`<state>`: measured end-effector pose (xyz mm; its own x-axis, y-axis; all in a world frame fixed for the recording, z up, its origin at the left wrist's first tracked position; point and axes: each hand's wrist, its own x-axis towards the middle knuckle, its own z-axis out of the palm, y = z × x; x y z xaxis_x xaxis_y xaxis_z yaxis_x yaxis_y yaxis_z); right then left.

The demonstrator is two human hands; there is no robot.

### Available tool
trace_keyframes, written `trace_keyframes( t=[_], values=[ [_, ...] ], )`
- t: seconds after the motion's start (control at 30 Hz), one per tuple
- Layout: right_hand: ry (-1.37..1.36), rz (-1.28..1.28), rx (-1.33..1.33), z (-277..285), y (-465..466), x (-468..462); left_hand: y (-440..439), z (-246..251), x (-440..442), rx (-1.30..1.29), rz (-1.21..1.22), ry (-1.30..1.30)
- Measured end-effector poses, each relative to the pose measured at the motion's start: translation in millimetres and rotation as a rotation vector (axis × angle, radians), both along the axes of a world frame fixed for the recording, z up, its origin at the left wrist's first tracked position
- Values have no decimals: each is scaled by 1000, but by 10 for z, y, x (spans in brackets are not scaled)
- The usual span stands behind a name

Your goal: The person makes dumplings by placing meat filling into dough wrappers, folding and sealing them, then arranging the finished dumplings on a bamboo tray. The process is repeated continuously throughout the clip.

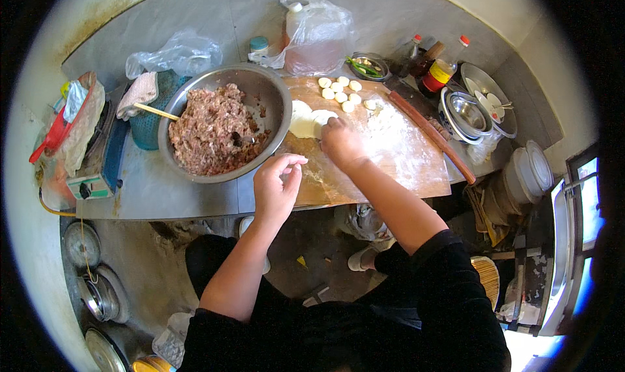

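Flattened dough wrappers (303,123) overlap on the floured wooden board (332,186). My right hand (344,142) is at the right edge of these wrappers, its fingers curled on the dough; the fingertips are partly hidden. Over the board's near left part is my left hand (278,184), thumb and fingers loosely bent, with nothing visible between them. Just left of it stands a large metal basin (273,93) of minced meat filling (210,127), with chopsticks (156,111) and a spoon (239,138) in it. Several small dough pieces (341,97) lie at the board's back.
A wooden rolling pin (432,137) lies along the board's right side. Behind the board are a bagged plastic jug (317,39), a bowl with green peppers (368,66) and sauce bottles (437,74). Stacked bowls (466,113) stand right; an electric stove (105,162) stands left.
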<state>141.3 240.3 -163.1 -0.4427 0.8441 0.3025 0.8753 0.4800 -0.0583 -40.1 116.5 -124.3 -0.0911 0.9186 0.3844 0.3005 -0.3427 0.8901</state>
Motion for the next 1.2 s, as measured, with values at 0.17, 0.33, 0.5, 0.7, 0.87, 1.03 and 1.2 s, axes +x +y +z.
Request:
trace_keyframes(
  t=[0.17, 0.33, 0.5, 0.7, 0.87, 1.03, 1.2],
  values=[
    [861, -156, -485, 72, 290, 360, -24, 17, 6, -23, 4, -10],
    [1708, -232, -915, 85, 379, 675, 4, 32, 45, 4, -13, 37],
    [1446, -371, -781, -111, 477, 778, 65, 34, 119, -16, -51, 40],
    [730, -206, -14, 564, -127, 675, 42, -21, 113, -29, -49, 66],
    [240, -163, -28, 24, -617, 940, 61, -68, 199, -89, -95, 68],
    [924, -326, -331, 87, -840, 986, 46, -117, 340, -542, -326, -760],
    [1315, -328, -602, 377, -754, 1017, 202, 69, 761, -1074, -425, -1235]
  ],
)
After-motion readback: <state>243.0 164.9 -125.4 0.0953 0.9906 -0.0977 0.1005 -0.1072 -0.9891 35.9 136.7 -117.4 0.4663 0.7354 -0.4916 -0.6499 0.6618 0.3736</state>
